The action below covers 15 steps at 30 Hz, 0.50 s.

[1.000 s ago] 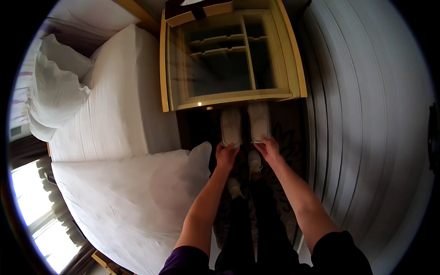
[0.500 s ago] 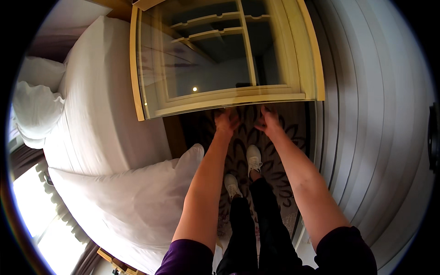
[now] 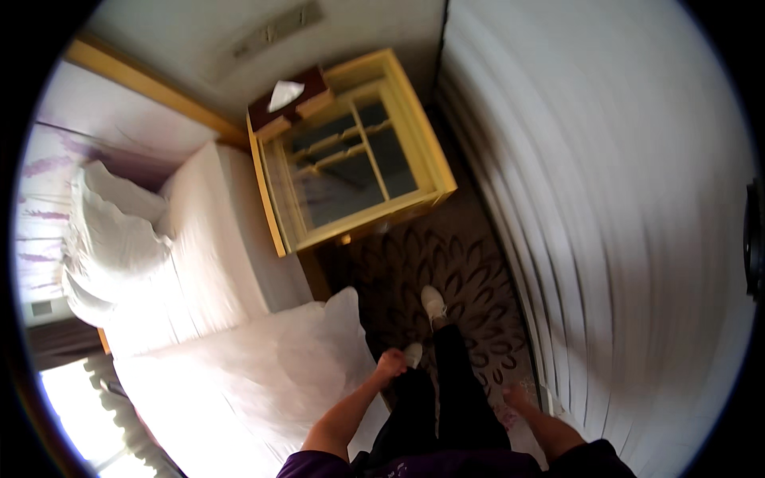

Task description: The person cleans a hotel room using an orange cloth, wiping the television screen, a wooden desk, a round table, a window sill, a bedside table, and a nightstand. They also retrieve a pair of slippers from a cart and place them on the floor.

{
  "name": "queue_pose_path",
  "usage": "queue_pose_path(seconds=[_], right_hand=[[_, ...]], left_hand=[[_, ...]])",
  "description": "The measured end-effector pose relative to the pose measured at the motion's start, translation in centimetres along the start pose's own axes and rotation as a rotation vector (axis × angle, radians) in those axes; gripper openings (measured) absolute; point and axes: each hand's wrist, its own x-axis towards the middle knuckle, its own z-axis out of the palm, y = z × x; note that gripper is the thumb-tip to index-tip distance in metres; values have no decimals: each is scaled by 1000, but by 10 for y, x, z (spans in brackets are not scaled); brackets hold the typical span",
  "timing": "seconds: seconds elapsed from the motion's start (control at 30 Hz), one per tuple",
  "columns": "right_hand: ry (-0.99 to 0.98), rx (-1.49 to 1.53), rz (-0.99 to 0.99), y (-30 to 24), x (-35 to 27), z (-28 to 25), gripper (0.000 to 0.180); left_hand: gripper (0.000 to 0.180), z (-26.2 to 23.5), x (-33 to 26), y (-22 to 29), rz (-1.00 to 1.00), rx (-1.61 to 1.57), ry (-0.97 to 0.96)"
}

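My left hand (image 3: 390,362) hangs over my left leg near the folded bed cover (image 3: 271,350), fingers loosely curled with nothing visible in them. My right hand (image 3: 516,394) is low beside my right leg, near the pale pleated curtain (image 3: 590,239); motion blurs its fingers. Farther ahead, apart from both hands, stands a yellow wooden bedside cabinet (image 3: 426,143) with a glass top. Through the glass show dividers and dark compartments. On its far left corner sits a dark brown tissue box (image 3: 267,119) with a white tissue (image 3: 285,95) sticking out.
A bed with a white sheet (image 3: 211,231) and ruffled pillows (image 3: 119,223) fills the left side. Dark leaf-patterned carpet (image 3: 470,275) runs between bed and curtain. Sockets and switches (image 3: 275,32) are on the back wall. A bright window (image 3: 84,406) is at lower left.
Both hands have drawn back from the cabinet's near edge toward my body. The cabinet now appears smaller and farther off, and the view has turned, bringing the tissue box and back wall into sight.
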Motion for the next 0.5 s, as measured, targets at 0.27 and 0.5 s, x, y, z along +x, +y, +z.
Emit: queue_pose_path(seconds=[0.27,0.5], right_hand=[[-114,1600,538,63,-191,200,11],[663,1667,464,4,-281,260,27]], left_hand=[[21,27,-84,72,315,355,-122],[11,92,-152,116,332,791,-358]])
